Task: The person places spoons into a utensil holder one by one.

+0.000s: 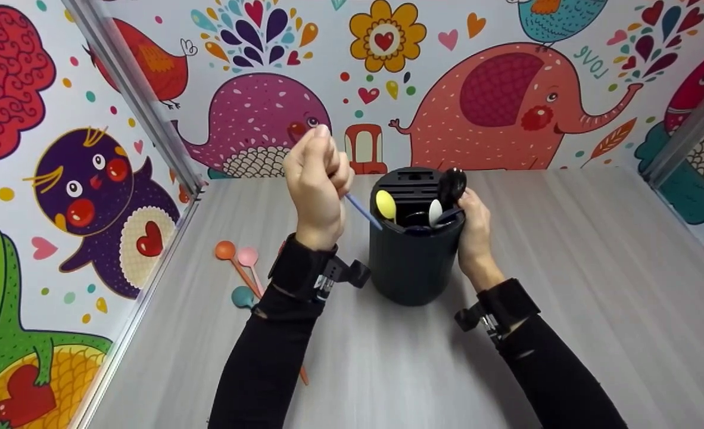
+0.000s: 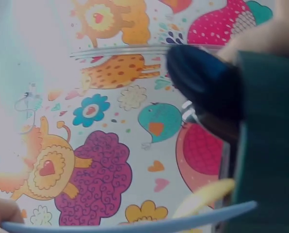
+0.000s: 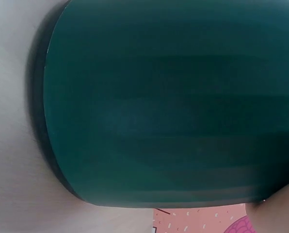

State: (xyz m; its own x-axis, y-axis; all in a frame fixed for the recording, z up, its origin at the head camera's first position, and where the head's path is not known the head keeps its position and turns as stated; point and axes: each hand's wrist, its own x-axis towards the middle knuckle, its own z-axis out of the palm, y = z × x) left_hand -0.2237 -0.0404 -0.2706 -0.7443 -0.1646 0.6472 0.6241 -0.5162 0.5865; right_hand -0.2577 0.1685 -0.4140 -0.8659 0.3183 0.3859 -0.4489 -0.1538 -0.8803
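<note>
A pale, wood-grained bench (image 1: 566,286), walled in by glossy cartoon-animal panels (image 1: 495,101), carried a dark, smooth, cylindrical utensil holder (image 1: 411,262) near the middle of its far edge. The right hand (image 1: 474,229) was wrapped around the holder's right side at the rim, its fingertips hidden behind the cylinder. The left hand (image 1: 316,179), raised above the bench to the holder's left, was closed in a fist on the slim blue handle (image 1: 364,211) of a utensil slanting down into the holder; its working end was hidden inside. Standing in the holder were a glossy black ladle-like bowl (image 1: 452,185), a yellow spoon (image 1: 386,204) and a white spoon (image 1: 435,211), their handles out of sight. Toward the bench's left edge lay plastic orange (image 1: 226,250), pink (image 1: 248,257) and teal (image 1: 242,296) spoons, partly covered by the left sleeve. The right wrist view showed only the holder's blurred wall.
</note>
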